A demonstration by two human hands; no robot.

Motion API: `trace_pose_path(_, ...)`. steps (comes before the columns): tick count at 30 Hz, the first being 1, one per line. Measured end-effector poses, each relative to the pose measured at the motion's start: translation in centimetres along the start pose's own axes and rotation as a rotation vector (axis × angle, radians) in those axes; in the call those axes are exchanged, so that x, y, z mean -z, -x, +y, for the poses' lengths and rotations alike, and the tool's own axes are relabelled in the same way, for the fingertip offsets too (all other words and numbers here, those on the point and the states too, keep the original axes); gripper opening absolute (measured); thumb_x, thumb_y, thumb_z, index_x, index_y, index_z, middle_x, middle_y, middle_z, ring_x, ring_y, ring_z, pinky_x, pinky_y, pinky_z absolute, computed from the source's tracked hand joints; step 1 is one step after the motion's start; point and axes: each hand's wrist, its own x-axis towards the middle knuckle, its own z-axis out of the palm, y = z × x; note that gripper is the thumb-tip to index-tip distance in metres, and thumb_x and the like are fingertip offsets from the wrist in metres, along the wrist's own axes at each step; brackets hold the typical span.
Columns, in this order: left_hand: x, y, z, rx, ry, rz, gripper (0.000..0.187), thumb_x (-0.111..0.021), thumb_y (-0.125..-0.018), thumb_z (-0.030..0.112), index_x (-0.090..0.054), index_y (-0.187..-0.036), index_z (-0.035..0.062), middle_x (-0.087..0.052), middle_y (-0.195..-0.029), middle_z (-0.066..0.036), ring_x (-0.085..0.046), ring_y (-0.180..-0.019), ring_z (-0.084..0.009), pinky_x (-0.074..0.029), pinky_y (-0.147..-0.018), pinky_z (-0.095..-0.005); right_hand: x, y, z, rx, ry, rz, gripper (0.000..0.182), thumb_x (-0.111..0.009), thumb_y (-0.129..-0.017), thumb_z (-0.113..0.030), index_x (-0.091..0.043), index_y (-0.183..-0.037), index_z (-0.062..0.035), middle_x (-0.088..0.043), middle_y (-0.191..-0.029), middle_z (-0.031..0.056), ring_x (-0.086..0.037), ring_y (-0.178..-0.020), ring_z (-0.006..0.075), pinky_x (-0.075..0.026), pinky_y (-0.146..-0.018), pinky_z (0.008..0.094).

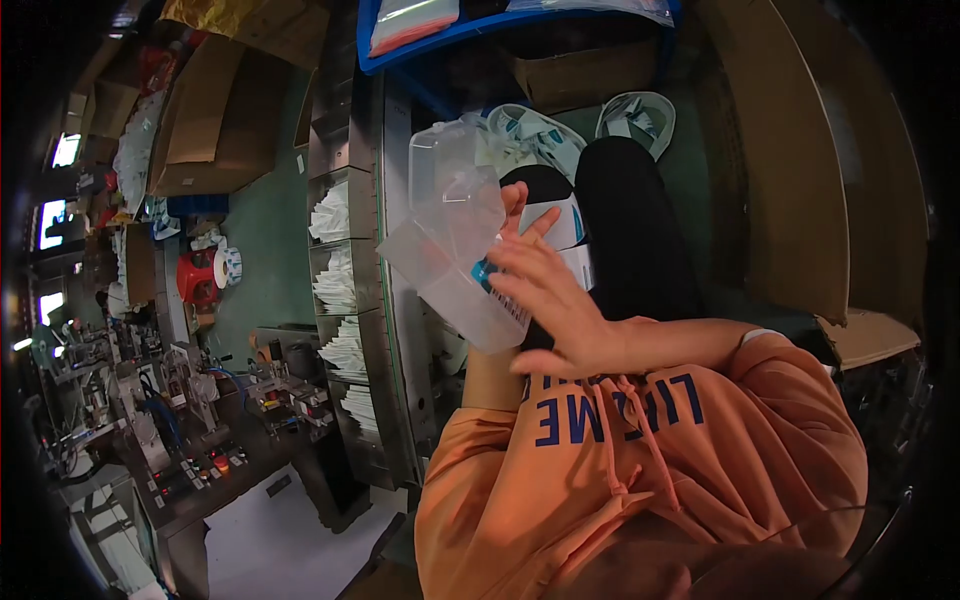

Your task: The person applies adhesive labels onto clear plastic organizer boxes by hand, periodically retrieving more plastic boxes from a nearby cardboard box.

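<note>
A clear plastic box (pixel 432 268) with its lid (pixel 440 170) swung up is held tilted above my lap. My left hand (pixel 513 203) grips it from behind; its fingertips show past the edge, and the palm is hidden by the plastic. A blue-and-white label (pixel 484 277) with a barcode sits on the box's near side. My right hand (pixel 560 300) lies over that label, fingers stretched out and fingertips right at it, thumb apart. Beneath the hands, white-and-blue cards or small packs (pixel 555 225) rest on my black-trousered legs.
Two white trays (pixel 662 150) with white-and-blue pieces stand beyond my knees. A blue bin (pixel 400 60) holding plastic bags is above them. Left, a metal rack (pixel 345 245) holds stacks of white paper pieces. Large cardboard boxes (pixel 780 150) stand right; machinery (pixel 150 410) lies far left.
</note>
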Motion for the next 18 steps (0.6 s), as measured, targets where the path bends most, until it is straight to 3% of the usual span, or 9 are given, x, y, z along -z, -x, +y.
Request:
trace_pose_path(3, -0.1, 0.2, 0.0, -0.027, -0.104, 0.097, 0.052, -0.045, -0.090, 0.046, -0.045, -0.132, 0.0151, -0.048, -0.133, -0.012, -0.027, -0.135, -0.0245, -0.023, -0.104, -0.0649, -0.2, 0.8, 1.1, -0.069, 0.252, -0.174, 0.085, -0.059, -0.079, -0.053, -0.029, -0.139, -0.0007, -0.027, -0.144, 0.0212, -0.020, -0.136, 0.0376, -0.017, -0.105, 0.0572)
trace_pose_path(4, 0.3, 0.0, 0.2, -0.023, -0.104, 0.081, 0.052, -0.045, -0.090, 0.046, -0.045, -0.132, 0.0151, -0.048, -0.133, -0.012, -0.027, -0.135, -0.0245, -0.023, -0.104, -0.0649, 0.7, 0.9, 1.6, -0.204, 0.285, -0.270, 0.091, -0.062, -0.077, -0.051, -0.021, -0.143, -0.0023, -0.024, -0.145, 0.0214, -0.020, -0.137, 0.0377, -0.015, -0.105, 0.0590)
trace_pose_path(6, 0.8, -0.3, 0.7, -0.015, -0.036, -0.022, 0.052, -0.047, -0.089, 0.044, -0.044, -0.133, 0.0180, -0.039, -0.141, -0.009, -0.026, -0.134, -0.0253, -0.020, -0.102, -0.0691, 1.5, 1.8, 1.4, -0.170, 0.189, -0.189, 0.092, -0.065, -0.076, -0.049, -0.021, -0.143, -0.0039, -0.023, -0.146, 0.0212, -0.020, -0.137, 0.0381, -0.016, -0.105, 0.0596)
trace_pose_path(7, 0.9, -0.6, 0.2, -0.064, -0.025, -0.086, 0.052, -0.045, -0.090, 0.042, -0.040, -0.135, 0.0141, -0.036, -0.142, -0.015, -0.024, -0.135, -0.0278, -0.020, -0.104, -0.0661, 1.8, 2.1, 1.2, -0.141, 0.091, -0.119, 0.093, -0.068, -0.074, -0.047, -0.021, -0.143, -0.0054, -0.022, -0.146, 0.0209, -0.021, -0.136, 0.0384, -0.016, -0.104, 0.0602)
trace_pose_path(8, 0.6, -0.4, 0.0, -0.050, -0.001, -0.105, 0.052, -0.045, -0.090, 0.042, -0.040, -0.135, 0.0141, -0.036, -0.142, -0.015, -0.024, -0.135, -0.0278, -0.020, -0.104, -0.0661, 1.9, 2.3, 1.0, -0.035, -0.005, -0.017, 0.093, -0.075, -0.070, -0.037, -0.024, -0.142, -0.0089, -0.023, -0.146, 0.0208, -0.023, -0.135, 0.0395, -0.022, -0.103, 0.0587)
trace_pose_path(10, -1.1, -1.0, -0.8, 0.012, -0.039, 0.183, 0.059, -0.047, -0.090, 0.042, -0.035, -0.137, 0.0084, -0.030, -0.142, -0.023, -0.024, -0.135, -0.0319, -0.019, -0.105, -0.0645, 1.4, 1.2, 0.9, 0.143, -0.138, 0.202, 0.090, -0.079, -0.067, -0.026, -0.028, -0.140, -0.0102, -0.024, -0.145, 0.0208, -0.028, -0.132, 0.0410, -0.031, -0.102, 0.0529)
trace_pose_path(11, -2.0, -1.0, -1.3, 0.018, 0.039, 0.198, 0.067, -0.053, -0.086, 0.043, -0.033, -0.137, 0.0039, -0.024, -0.145, -0.023, -0.024, -0.136, -0.0324, -0.019, -0.108, -0.0584, 1.9, 1.8, 1.4, 0.047, -0.058, 0.247, 0.080, -0.078, -0.067, -0.016, -0.037, -0.136, -0.0097, -0.032, -0.140, 0.0213, -0.037, -0.127, 0.0389, -0.036, -0.101, 0.0439)
trace_pose_path(14, -3.4, -2.2, -0.3, 0.166, -0.061, 0.366, 0.076, -0.058, -0.083, 0.044, -0.031, -0.137, -0.0012, -0.021, -0.147, -0.021, -0.026, -0.134, -0.0325, -0.020, -0.111, -0.0485, 4.9, 2.4, 1.9, -0.156, -0.038, 0.240, 0.067, -0.074, -0.067, -0.010, -0.047, -0.128, -0.0067, -0.046, -0.130, 0.0203, -0.050, -0.116, 0.0341, -0.044, -0.094, 0.0367)
trace_pose_path(18, -5.6, -3.8, 0.8, -0.122, -0.237, 0.397, 0.073, -0.051, -0.087, 0.048, -0.027, -0.140, 0.0037, -0.031, -0.143, -0.019, -0.032, -0.131, -0.0336, -0.028, -0.107, -0.0471, 8.5, 1.9, 0.4, -0.180, -0.089, 0.206, 0.064, -0.075, -0.066, -0.012, -0.051, -0.124, -0.0021, -0.053, -0.120, 0.0202, -0.057, -0.106, 0.0309, -0.047, -0.088, 0.0348)
